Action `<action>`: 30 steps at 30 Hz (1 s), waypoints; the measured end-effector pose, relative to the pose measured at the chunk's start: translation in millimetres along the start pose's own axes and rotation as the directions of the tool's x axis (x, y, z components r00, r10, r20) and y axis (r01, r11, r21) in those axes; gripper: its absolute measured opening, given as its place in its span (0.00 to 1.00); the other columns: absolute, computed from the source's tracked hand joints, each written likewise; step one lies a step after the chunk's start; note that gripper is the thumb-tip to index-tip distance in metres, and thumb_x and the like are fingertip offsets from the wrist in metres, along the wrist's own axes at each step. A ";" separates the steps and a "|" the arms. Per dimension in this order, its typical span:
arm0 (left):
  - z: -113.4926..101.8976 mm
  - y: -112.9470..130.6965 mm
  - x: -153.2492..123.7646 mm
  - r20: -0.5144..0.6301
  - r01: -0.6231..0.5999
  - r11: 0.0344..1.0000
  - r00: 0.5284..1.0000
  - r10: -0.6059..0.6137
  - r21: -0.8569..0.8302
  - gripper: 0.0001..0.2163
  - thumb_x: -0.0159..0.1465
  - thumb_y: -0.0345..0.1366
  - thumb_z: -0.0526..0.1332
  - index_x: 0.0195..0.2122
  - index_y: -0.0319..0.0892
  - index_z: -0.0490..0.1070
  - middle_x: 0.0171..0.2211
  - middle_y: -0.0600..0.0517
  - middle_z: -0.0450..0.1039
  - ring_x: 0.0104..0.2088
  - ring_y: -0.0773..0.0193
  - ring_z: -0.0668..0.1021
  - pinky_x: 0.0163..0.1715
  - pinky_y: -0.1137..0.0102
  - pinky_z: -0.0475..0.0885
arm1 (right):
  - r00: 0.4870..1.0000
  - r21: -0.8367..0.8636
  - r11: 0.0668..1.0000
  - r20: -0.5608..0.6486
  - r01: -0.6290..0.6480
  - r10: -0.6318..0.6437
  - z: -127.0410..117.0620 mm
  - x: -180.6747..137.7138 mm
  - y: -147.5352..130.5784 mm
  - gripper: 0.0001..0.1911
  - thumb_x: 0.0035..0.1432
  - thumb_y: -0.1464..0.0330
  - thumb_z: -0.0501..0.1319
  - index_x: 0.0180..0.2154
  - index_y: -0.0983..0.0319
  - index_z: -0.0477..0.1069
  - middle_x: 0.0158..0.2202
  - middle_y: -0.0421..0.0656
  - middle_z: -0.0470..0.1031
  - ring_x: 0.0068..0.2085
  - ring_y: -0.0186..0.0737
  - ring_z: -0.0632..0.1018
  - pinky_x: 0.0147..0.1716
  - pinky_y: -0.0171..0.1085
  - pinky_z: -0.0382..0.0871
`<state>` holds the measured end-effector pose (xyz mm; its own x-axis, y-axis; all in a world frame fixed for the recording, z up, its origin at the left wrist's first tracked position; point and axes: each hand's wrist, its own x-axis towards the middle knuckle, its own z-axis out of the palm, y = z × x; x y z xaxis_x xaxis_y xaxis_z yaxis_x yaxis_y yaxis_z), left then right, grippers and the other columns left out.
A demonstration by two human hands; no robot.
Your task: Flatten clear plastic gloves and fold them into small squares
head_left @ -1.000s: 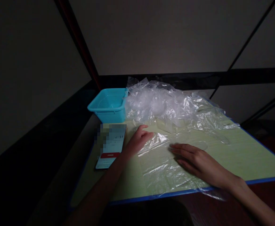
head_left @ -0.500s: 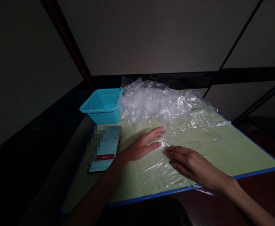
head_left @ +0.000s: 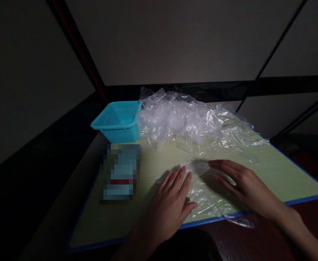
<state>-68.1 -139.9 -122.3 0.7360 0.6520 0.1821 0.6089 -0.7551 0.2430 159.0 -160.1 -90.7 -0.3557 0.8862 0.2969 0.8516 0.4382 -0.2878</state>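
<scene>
A thin, clear plastic sheet or bag (head_left: 206, 201) lies wrinkled on the table near its front edge, with one corner hanging over. My left hand (head_left: 171, 203) rests palm down on its left part, fingers stretched out. Over its right side hovers my right hand (head_left: 236, 179), fingers extended and thumb apart, with a shadow beneath; nothing shows in its grasp. Behind both hands spreads a large crumpled heap of clear plastic bags (head_left: 178, 117).
A turquoise plastic basin (head_left: 123, 134) stands at the back left, touching the heap. In front of it lies a phone (head_left: 122, 170), its screen blurred. The pale table (head_left: 284, 177) has a blue edge, and a panelled wall (head_left: 170, 43) rises behind.
My left hand has come back toward the front edge and now lies flat on the clear plastic. My right hand has shifted right and lifted a little off it.
</scene>
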 end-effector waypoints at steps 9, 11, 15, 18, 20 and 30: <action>12.4 -0.9 1.9 -0.060 0.158 0.982 0.987 -0.152 0.100 0.27 0.64 0.40 0.51 0.58 0.25 0.52 0.61 0.32 0.48 0.61 0.49 0.51 0.57 0.54 0.58 | 0.947 -0.052 0.964 0.208 0.262 -0.246 29.0 27.6 -11.2 0.39 0.59 0.51 0.49 0.62 0.71 0.46 0.62 0.56 0.48 0.63 0.48 0.50 0.58 0.48 0.52; 13.4 -1.1 1.0 -0.043 0.165 0.980 0.986 -0.161 0.112 0.28 0.64 0.41 0.52 0.58 0.24 0.51 0.61 0.32 0.48 0.61 0.48 0.51 0.57 0.54 0.58 | 0.929 -0.048 0.957 0.259 0.285 -0.263 36.3 30.3 -8.2 0.41 0.59 0.49 0.48 0.62 0.72 0.43 0.63 0.57 0.45 0.63 0.48 0.48 0.59 0.47 0.50; 15.0 -1.0 -1.5 -0.033 0.171 0.979 0.985 -0.169 0.113 0.29 0.64 0.43 0.51 0.59 0.25 0.51 0.61 0.32 0.48 0.61 0.48 0.52 0.56 0.54 0.59 | 0.925 -0.043 0.960 0.280 0.278 -0.255 46.2 26.8 -0.3 0.42 0.59 0.49 0.47 0.62 0.72 0.41 0.63 0.57 0.43 0.63 0.48 0.46 0.59 0.47 0.49; 15.0 -2.5 -1.2 -0.037 0.169 0.978 0.986 -0.165 0.120 0.28 0.64 0.43 0.51 0.59 0.25 0.51 0.61 0.32 0.48 0.61 0.48 0.52 0.56 0.54 0.60 | 0.935 -0.057 0.962 0.260 0.265 -0.242 50.8 21.9 3.0 0.42 0.58 0.49 0.48 0.63 0.71 0.40 0.63 0.57 0.42 0.63 0.48 0.45 0.59 0.48 0.49; 13.9 -5.0 0.5 -0.032 0.164 0.978 0.986 -0.161 0.131 0.28 0.64 0.42 0.51 0.58 0.25 0.52 0.61 0.32 0.48 0.61 0.49 0.52 0.56 0.54 0.59 | 0.943 -0.078 0.964 0.243 0.253 -0.228 53.5 20.1 3.1 0.42 0.58 0.49 0.48 0.63 0.72 0.40 0.63 0.58 0.42 0.63 0.49 0.45 0.59 0.49 0.49; 6.9 1.6 24.3 -0.029 0.145 0.984 0.989 -0.143 0.102 0.24 0.67 0.39 0.44 0.60 0.28 0.49 0.63 0.40 0.45 0.63 0.56 0.48 0.60 0.58 0.51 | 0.964 -0.160 0.962 0.185 0.220 -0.190 63.7 18.5 1.4 0.40 0.60 0.50 0.46 0.63 0.72 0.40 0.63 0.56 0.42 0.63 0.47 0.44 0.59 0.49 0.50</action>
<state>-47.2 -125.7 -124.0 0.6328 0.7547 0.1731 0.7359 -0.6557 0.1687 129.0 -133.6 -143.6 -0.5760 0.7991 0.1725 0.8026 0.5928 -0.0661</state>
